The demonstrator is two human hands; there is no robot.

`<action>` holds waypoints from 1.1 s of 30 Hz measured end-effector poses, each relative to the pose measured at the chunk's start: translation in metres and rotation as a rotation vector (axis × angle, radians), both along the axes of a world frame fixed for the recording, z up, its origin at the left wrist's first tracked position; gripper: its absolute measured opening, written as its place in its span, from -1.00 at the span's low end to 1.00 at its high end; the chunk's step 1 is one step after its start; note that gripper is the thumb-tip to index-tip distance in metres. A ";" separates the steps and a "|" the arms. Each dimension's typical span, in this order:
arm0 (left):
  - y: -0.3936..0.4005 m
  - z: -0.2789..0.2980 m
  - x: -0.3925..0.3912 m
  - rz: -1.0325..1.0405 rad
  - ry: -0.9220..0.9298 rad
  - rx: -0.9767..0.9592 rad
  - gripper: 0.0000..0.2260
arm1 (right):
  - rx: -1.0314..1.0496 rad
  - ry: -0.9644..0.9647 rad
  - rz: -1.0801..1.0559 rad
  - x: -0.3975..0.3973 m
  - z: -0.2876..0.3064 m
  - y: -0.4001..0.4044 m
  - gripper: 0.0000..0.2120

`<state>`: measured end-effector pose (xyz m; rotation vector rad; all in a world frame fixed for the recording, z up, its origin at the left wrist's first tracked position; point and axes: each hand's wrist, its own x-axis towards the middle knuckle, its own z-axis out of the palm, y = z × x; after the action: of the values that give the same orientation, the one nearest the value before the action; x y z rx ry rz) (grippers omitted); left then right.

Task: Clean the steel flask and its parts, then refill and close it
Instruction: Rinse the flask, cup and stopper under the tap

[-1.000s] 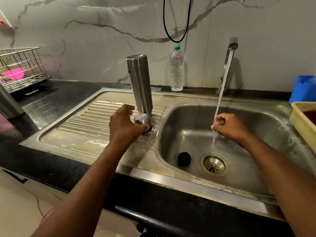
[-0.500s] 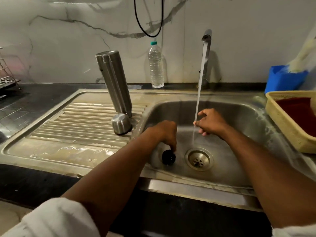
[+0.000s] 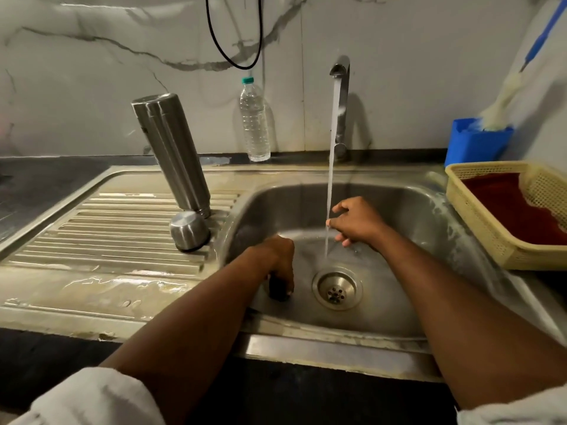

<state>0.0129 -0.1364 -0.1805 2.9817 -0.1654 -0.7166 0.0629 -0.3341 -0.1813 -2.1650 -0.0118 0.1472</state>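
Observation:
The steel flask [image 3: 170, 151] stands upside down on the ribbed drainboard [image 3: 101, 237], with its steel cap [image 3: 189, 230] right in front of it. Down in the sink basin [image 3: 408, 289], my left hand [image 3: 280, 260] grips the black stopper [image 3: 277, 291] on the basin floor, left of the drain [image 3: 337, 289]. My right hand [image 3: 356, 222] is held in the stream of water from the tap [image 3: 341, 87], fingers loosely bent and holding nothing.
A clear plastic water bottle [image 3: 254, 121] stands against the marble wall behind the sink. On the right are a yellow basket [image 3: 478, 222] with a red cloth and a blue holder [image 3: 477, 142] with a brush. A black cable [image 3: 234, 50] hangs above.
My left hand left the steel cap on the drainboard, reached down into the basin and closed on the black stopper. My right hand stays under the running water.

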 end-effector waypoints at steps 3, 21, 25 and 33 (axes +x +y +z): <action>0.007 0.000 0.008 0.011 -0.128 -0.085 -0.65 | -0.010 -0.002 -0.004 -0.001 0.003 -0.002 -0.61; -0.039 0.013 0.060 0.518 -0.032 -1.514 -0.74 | 0.291 -0.242 -0.138 0.014 0.001 -0.001 -0.70; -0.041 0.011 0.066 0.459 -0.053 -1.522 -0.69 | 0.347 -0.334 -0.129 0.012 0.002 -0.006 -0.71; -0.050 0.008 0.069 0.565 -0.340 -1.491 -0.72 | 0.324 -0.410 -0.167 0.006 0.012 -0.005 -0.63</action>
<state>0.0821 -0.1865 -0.1724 1.5270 0.1041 0.0709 0.0684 -0.3391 -0.1693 -1.8284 -0.0837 -0.3727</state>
